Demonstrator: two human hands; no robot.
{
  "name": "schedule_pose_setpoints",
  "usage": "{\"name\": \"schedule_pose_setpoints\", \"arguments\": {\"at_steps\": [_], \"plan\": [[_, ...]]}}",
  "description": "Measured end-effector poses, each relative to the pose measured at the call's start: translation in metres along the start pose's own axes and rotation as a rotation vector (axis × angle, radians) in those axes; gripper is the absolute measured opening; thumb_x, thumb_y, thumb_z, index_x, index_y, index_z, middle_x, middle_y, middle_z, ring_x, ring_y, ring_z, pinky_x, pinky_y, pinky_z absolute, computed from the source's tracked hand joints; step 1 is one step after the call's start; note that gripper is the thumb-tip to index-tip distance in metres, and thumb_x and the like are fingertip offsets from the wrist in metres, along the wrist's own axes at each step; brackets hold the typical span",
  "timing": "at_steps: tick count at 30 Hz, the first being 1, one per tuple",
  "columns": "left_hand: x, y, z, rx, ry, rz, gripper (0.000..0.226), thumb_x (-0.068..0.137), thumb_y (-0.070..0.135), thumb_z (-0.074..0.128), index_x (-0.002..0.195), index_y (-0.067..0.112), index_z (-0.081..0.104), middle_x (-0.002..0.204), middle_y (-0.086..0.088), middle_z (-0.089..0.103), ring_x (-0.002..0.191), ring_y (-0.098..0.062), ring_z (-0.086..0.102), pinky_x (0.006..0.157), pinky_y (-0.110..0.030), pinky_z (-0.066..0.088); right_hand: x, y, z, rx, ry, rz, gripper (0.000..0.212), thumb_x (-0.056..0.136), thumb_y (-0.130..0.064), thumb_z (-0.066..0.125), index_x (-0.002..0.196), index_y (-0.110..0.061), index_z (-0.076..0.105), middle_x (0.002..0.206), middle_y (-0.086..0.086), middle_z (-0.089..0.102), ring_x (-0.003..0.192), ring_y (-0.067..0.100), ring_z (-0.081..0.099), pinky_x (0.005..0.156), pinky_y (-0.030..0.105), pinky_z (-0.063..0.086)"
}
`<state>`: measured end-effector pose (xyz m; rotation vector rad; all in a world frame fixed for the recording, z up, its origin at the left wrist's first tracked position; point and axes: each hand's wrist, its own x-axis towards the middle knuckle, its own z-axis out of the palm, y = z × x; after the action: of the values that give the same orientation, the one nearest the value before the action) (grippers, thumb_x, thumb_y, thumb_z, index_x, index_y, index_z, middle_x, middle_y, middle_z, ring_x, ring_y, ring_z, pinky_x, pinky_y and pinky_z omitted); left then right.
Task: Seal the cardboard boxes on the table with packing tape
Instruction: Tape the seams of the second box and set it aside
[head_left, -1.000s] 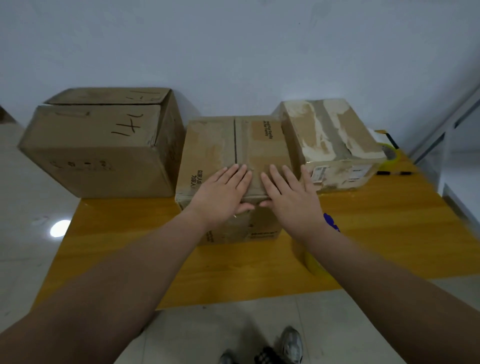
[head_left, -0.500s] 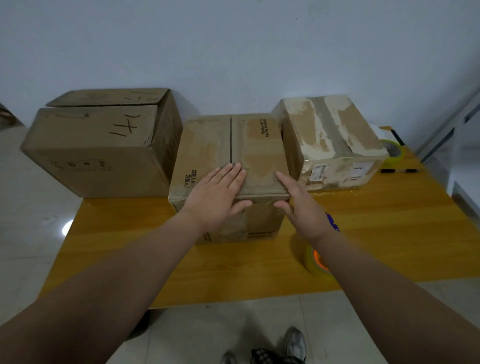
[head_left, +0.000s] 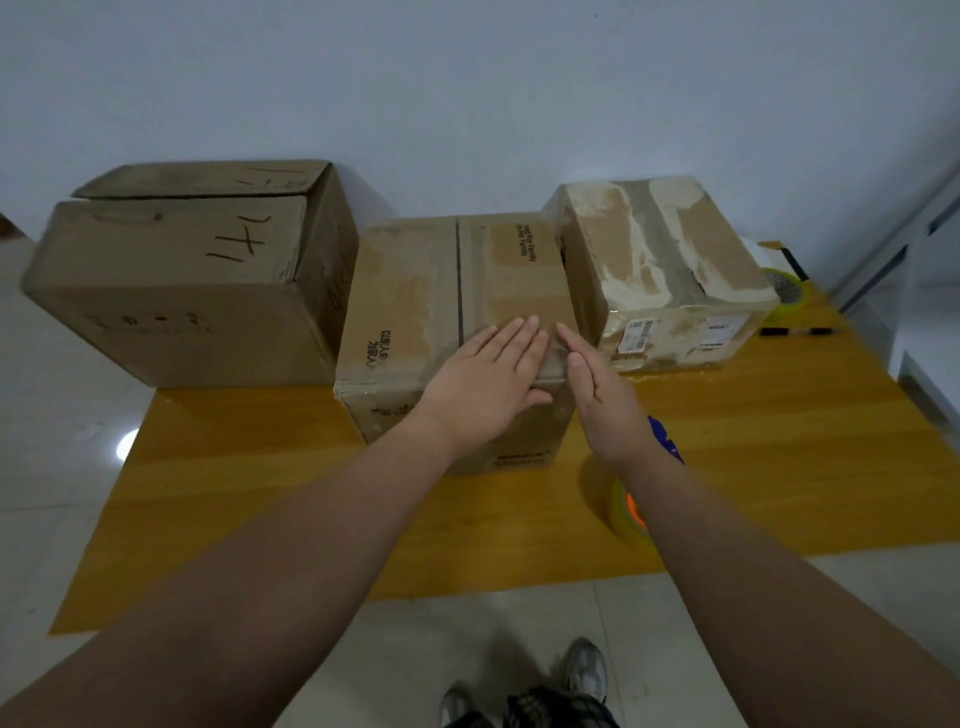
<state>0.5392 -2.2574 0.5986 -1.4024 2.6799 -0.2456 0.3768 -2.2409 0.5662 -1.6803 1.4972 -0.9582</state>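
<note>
While left grip (head_left: 483, 374) and right grip (head_left: 597, 397) touch it straight-fingered, empty, the middle box (head_left: 415, 291) looks scuffed.

One wide-angle camera, worn on the head, looks forward and steeply down. The fingers (head_left: 514, 338) lie near frame centre, fairly close; the worktop (head_left: 779, 441) spreads beneath them, the wall (head_left: 467, 104) rises beyond them, the shoes (head_left: 587, 670) at the bottom edge.

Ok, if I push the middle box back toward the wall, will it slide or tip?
Probably slide: the middle box sits flat and squat on the smooth wooden table. Its top flaps may give a little under the left hand by the centre seam. The large box and taped box stand close beside it, so it could rub them.
</note>
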Motion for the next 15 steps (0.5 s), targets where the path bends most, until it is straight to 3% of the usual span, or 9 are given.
{"name": "schedule_pose_setpoints", "arguments": {"at_steps": [5,9,11,13,15], "plan": [[-0.044,-0.043,0.011,0.059,-0.017,-0.064,0.069,0.092,0.048,-0.002,0.150,0.009,-0.004,0.158,-0.009,-0.005,0.146,-0.021,-0.001,0.114,-0.033,-0.005,-0.002,0.001,0.005,0.040,0.052,0.020,0.041,0.105,-0.033,0.028,0.145,-0.032,0.038,0.144,-0.011,0.045,0.130,0.002,0.039,0.102,0.019,0.031],[-0.080,-0.076,0.021,-0.007,0.026,-0.161,0.066,0.095,0.048,0.009,0.150,0.011,0.010,0.157,-0.008,0.010,0.146,-0.021,0.010,0.115,-0.033,0.002,-0.004,-0.002,0.006,0.085,0.067,0.044,0.040,0.105,-0.032,0.028,0.144,-0.033,0.039,0.144,-0.012,0.044,0.130,0.000,0.037,0.104,0.018,0.029],[-0.099,-0.086,0.027,-0.061,0.081,-0.213,0.060,0.098,0.045,0.015,0.148,0.011,0.018,0.155,-0.008,0.022,0.144,-0.021,0.016,0.115,-0.035,0.014,-0.005,-0.006,0.007,0.091,0.068,0.045,0.041,0.105,-0.032,0.028,0.145,-0.032,0.038,0.145,-0.011,0.043,0.131,0.001,0.036,0.107,0.020,0.029],[-0.112,-0.089,0.033,-0.179,0.116,-0.283,0.052,0.101,0.037,0.026,0.148,0.017,0.020,0.156,-0.005,0.020,0.144,-0.019,0.012,0.113,-0.036,0.020,-0.008,-0.011,0.010,0.088,0.102,0.060,0.041,0.105,-0.030,0.028,0.145,-0.031,0.037,0.148,-0.009,0.041,0.133,0.002,0.033,0.107,0.021,0.027],[-0.115,-0.086,0.034,-0.258,0.131,-0.337,0.051,0.101,0.031,0.034,0.149,0.021,0.021,0.157,-0.001,0.016,0.145,-0.018,0.009,0.112,-0.035,0.023,-0.010,-0.016,0.016,-0.070,0.177,0.090,0.043,0.105,-0.033,0.027,0.146,-0.030,0.036,0.153,-0.002,0.033,0.140,0.009,0.025,0.113,0.029,0.023]]}}
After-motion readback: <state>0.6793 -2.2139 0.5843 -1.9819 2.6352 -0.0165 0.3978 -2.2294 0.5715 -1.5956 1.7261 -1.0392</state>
